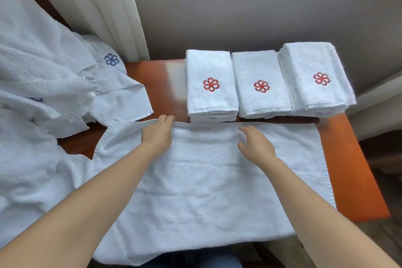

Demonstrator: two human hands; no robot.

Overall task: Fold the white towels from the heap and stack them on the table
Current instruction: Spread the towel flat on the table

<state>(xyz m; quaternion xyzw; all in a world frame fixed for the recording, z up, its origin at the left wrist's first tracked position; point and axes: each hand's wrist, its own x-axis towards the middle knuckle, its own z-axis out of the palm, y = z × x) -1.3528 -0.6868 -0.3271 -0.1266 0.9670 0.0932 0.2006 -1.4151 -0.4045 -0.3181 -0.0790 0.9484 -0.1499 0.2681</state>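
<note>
Both arms reach forward; left hand (157, 135) curled, right hand (255, 147) flat.

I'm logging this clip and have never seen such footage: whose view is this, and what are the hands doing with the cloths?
There is no machine here. A person wears a camera on the head, so the one picture looks forward and down, much as they see it. On the orange table a white towel lies spread out. The left hand grips its far edge; the right hand rests open on it. Behind stand three stacks of folded towels with red emblems. At the left lies the heap of unfolded ones, some with blue emblems.
</note>
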